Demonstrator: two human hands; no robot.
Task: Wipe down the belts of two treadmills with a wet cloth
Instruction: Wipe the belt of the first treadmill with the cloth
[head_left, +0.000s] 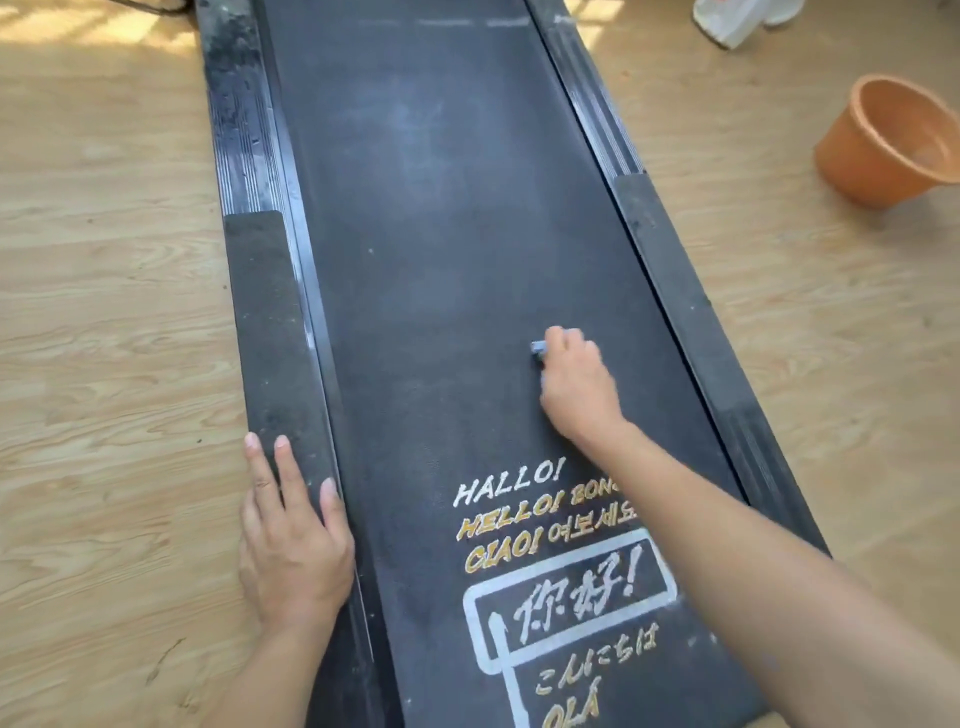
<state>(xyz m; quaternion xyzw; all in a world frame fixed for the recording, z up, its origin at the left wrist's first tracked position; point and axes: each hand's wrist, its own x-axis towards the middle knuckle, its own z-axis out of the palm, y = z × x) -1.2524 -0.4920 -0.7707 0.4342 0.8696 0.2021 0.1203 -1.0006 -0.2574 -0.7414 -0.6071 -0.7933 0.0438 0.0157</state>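
- Right hand (576, 387), middle right: grip holds a small pale blue cloth (537, 349) on the black treadmill belt (441, 234).
- Left hand (293, 551) lies flat, grip wide, on the black side rail (270, 322).
- Round orange plastic tub (883, 140), upper right, on the light wooden floor (104, 260).

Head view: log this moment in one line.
right hand grips cloth on treadmill belt | left hand flat on side rail | orange basin on floor

Left hand (293, 535) flat, fingers straight; right hand (576, 384) curled, seemingly gripping cloth (538, 349).
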